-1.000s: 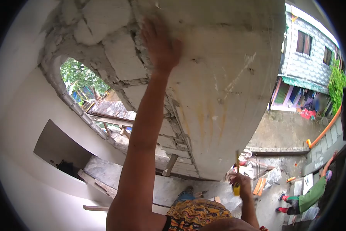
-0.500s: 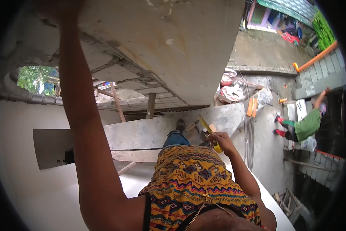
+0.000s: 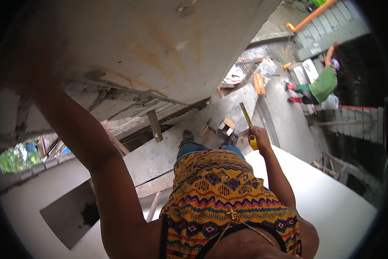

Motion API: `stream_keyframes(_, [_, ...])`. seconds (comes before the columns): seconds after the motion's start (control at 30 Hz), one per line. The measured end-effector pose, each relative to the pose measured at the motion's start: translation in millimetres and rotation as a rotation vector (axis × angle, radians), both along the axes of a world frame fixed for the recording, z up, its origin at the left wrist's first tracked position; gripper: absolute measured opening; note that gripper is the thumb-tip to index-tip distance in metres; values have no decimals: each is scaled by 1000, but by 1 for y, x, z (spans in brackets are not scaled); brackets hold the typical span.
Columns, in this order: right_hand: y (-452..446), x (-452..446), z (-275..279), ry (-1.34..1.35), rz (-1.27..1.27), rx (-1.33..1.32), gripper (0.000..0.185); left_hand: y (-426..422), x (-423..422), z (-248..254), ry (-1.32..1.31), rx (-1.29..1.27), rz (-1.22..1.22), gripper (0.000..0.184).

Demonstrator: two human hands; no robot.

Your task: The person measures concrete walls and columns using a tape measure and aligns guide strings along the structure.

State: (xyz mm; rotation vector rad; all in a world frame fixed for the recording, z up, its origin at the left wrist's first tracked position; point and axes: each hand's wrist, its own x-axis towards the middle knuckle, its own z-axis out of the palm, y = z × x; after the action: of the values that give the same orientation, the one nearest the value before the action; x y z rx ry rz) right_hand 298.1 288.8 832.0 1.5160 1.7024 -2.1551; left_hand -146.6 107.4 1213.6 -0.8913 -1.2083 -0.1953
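Note:
My right hand (image 3: 259, 137) is closed around a yellow tape measure (image 3: 253, 141), and a short length of its blade (image 3: 246, 114) sticks out past my fingers. My left arm reaches up to the upper left, where my left hand (image 3: 32, 73) is a dark blur against the rough concrete wall (image 3: 159, 39); its fingers cannot be made out. Below, my feet stand on a grey plank platform (image 3: 146, 162). Near them lie pliers (image 3: 205, 127) and a small open box (image 3: 226, 127).
A co-worker in a green shirt (image 3: 325, 84) is at the right, one arm raised to a block wall. An orange pipe (image 3: 313, 16) runs along the top right. Orange hollow blocks (image 3: 259, 83) and long bars (image 3: 267, 123) lie below. A wooden post (image 3: 154, 126) stands by the platform.
The view has tilted down and turned, bringing my torso and feet into sight. My left hand has gone from clearly spread on the wall to a blur at the upper left. The tape measure stays in my right hand.

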Motion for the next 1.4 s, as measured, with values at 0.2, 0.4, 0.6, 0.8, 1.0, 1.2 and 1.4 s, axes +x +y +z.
stream_keyframes(0.2, [-49,-20,7,-107,-40,146,34,-19,1,-38,-129,-267,-419,60])
stream_keyframes(0.4, [-48,-45,40,-215,-158,363,32,-28,-6,-57,-303,-448,-654,53])
stream_keyframes(0.6, [-35,-66,84,-204,-185,451,34,-31,-10,-48,-324,-489,-796,46])
stream_keyframes(0.8, [-38,-70,119,-84,-288,622,32,-34,4,-42,-219,-425,-934,41])
stream_keyframes(1.0, [-72,-72,207,-110,-110,785,27,-26,1,-26,-4,13,-1173,36])
stream_keyframes(1.2, [-77,-91,279,-21,341,1468,22,23,79,-69,-699,-754,-1372,23])
stream_keyframes(1.4, [-73,-83,259,-100,412,1369,15,27,116,-149,-1251,-1290,-1062,8])
